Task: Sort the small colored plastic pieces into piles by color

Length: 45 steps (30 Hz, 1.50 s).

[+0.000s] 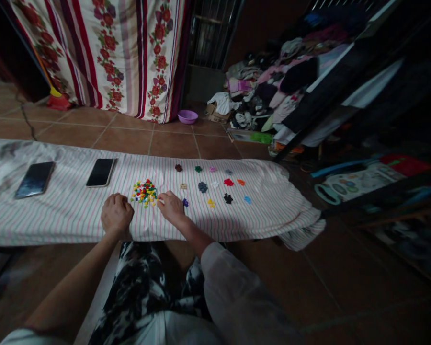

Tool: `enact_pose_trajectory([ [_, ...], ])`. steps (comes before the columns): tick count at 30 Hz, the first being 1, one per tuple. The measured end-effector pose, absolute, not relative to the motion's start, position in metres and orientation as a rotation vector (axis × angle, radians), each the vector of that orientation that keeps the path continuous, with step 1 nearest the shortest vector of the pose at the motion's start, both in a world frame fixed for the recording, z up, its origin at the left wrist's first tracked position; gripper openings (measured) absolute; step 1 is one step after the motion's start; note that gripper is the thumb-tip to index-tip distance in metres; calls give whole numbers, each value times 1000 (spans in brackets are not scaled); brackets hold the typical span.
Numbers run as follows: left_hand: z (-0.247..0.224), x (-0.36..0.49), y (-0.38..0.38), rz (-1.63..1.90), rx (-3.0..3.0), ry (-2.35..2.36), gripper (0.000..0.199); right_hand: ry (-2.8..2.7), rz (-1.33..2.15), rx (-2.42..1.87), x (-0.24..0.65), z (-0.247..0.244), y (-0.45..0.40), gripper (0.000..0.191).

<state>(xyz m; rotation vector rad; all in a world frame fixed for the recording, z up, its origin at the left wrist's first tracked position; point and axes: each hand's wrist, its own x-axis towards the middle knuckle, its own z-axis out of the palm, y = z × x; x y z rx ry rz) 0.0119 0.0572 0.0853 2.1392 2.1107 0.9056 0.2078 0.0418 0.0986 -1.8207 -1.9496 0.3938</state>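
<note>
Left hand (117, 215) fisted, holding unclear; right hand (171, 206) fingers narrow, touching mixed bead pile (144, 192) on striped cloth (57, 211). Sorted colour clusters (215, 187) right. Two phones (100, 172) left. Purple bowl (187, 116) on floor, contents unseen.

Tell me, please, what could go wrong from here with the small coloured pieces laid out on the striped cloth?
The right hand sits at the edge of the mixed pile, so a nudge could scatter pieces. The sorted clusters lie close together on the loose, wrinkled striped cloth; a tug might merge them. The left hand, curled on that cloth, could drag it.
</note>
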Motion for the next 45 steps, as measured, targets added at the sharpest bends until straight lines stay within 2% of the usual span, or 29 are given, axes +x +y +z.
enact_pose_trajectory([
  [11,91,14,55,889,2148,2124,15,-1790,431,-1661,226,99,29,9],
  [18,91,14,55,857,2139,2146,17,-1511,178,-1574,299,91,3,13],
  [26,93,14,53,830,2140,2131,17,-1397,-3,-1689,371,66,-26,13],
  [33,90,12,55,792,2177,2136,20,-1401,70,-1715,378,51,-32,14],
  [45,87,13,55,810,2157,2166,20,-1541,132,-1689,376,58,-22,25],
])
